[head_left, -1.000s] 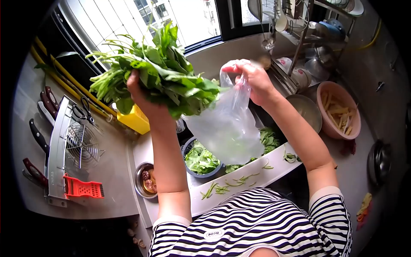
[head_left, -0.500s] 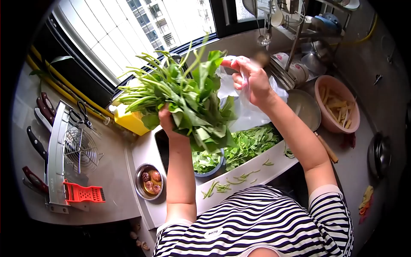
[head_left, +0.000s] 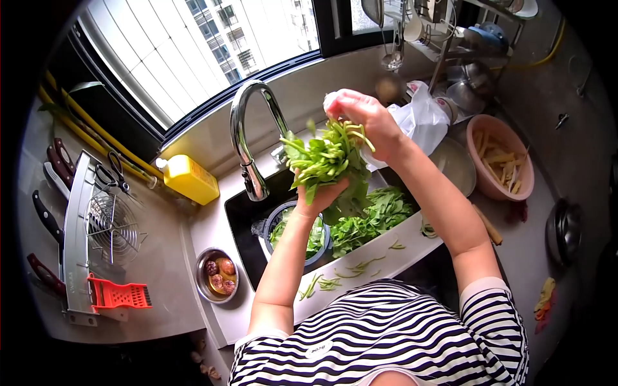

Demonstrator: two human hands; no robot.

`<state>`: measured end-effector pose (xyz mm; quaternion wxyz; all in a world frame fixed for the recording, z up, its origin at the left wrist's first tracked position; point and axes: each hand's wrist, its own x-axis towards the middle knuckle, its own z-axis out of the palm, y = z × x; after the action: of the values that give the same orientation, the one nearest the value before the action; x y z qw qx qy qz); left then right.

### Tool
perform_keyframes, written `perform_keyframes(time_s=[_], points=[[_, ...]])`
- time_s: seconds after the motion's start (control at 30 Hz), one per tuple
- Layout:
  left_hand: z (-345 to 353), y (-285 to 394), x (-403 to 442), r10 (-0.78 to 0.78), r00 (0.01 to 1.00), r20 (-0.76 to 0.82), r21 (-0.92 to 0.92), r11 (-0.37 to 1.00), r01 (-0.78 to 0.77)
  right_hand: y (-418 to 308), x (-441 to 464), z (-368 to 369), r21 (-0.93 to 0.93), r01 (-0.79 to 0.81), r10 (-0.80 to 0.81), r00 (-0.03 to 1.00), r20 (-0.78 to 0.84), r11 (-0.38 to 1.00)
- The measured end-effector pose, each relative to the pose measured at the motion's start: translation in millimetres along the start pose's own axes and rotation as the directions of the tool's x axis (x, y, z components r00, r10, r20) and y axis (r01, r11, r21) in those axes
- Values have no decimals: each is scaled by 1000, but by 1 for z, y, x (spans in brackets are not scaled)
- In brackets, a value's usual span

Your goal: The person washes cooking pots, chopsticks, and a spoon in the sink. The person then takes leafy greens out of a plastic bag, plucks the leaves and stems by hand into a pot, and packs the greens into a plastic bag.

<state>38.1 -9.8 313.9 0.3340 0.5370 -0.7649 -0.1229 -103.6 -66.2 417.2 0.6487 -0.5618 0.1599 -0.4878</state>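
Note:
My left hand (head_left: 322,197) is wrapped round a bunch of leafy greens (head_left: 331,157), holding it above the sink with the cut stems upward. Just over the stem ends is my right hand (head_left: 370,122), its fingers stretched to the left and slightly bent; I see nothing held in it. Below, a blue-rimmed colander (head_left: 329,239) with loose leaves stands in the dark sink (head_left: 241,222). Beside it lies a pile of more greens (head_left: 373,222). A white plastic bag (head_left: 421,119) sits behind my right wrist.
A chrome faucet (head_left: 238,128) arches at the sink's left, near a yellow bottle (head_left: 190,180). Stem scraps (head_left: 357,267) lie on the front rim. Left are a small metal bowl (head_left: 201,283) and a knife rack (head_left: 80,225); right, a pink basin (head_left: 524,174).
The bunch has come down and turned, its stems now facing up. My right hand has let go of the plastic bag, which lies farther right. The faucet has come into view.

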Motion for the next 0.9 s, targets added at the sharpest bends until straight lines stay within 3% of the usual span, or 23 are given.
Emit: perform_keyframes(time_s=[0.03,0.07,0.13,0.17,0.2,0.23,0.27,0.37,0.47,0.5,0.53,0.57,0.6,0.63,0.67,0.73,0.77,0.87,0.9], points=[[2,-2,3,-4,999,41,-61,998,7,-7,-6,5,-88,-40,46,997,68,995],[10,-6,3,-11,1000,28,-358,933,20,-6,-7,7,-211,-27,52,992,114,977],[22,-11,3,-25,1000,3,-849,528,16,5,-12,8,-419,113,-5,969,248,901],[21,-18,3,85,994,-69,-529,842,-109,9,-15,9,-590,310,-155,942,299,745],[18,-19,5,213,973,-83,-96,971,-221,7,-19,13,-710,409,-178,908,380,573],[16,-8,8,216,964,-157,37,976,-213,-1,-28,24,-772,480,-172,875,452,417],[32,-18,9,274,899,-340,11,958,-288,-7,-38,35,-802,543,-151,839,522,248],[23,-21,14,42,987,-152,-106,993,-59,12,-59,43,-764,601,-77,795,602,237],[6,-32,19,-181,981,65,-173,966,190,7,-71,21,-798,477,14,855,518,369],[16,-55,22,-116,989,95,-102,987,126,5,-74,6,-830,346,51,912,407,437],[-4,-41,18,-152,974,167,-77,983,167,-4,-75,-8,-838,201,127,944,303,508],[-1,-52,17,-140,969,205,-181,967,178,-11,-77,-18,-787,48,133,978,163,616],[2,-63,16,-122,963,241,-283,940,190,-6,-74,-36,-684,52,30,994,107,728],[-6,-56,16,-99,943,319,-269,944,190,-16,-71,-40,-626,-76,89,996,-10,776],[-6,-56,13,-26,958,286,-361,923,133,-17,-67,-51,-650,-88,86,996,-34,755],[-2,-63,14,-44,882,470,-391,885,253,-8,-59,-64,-628,-79,53,997,-61,774],[5,-66,10,30,921,389,-631,737,242,-6,-56,-74,-699,-139,123,990,-74,701],[0,-64,10,7,805,593,-642,607,467,24,-43,-90,-765,33,-199,972,-126,644],[0,-66,8,25,778,628,-647,572,504,20,-41,-90,-801,-54,-181,963,-199,596]])
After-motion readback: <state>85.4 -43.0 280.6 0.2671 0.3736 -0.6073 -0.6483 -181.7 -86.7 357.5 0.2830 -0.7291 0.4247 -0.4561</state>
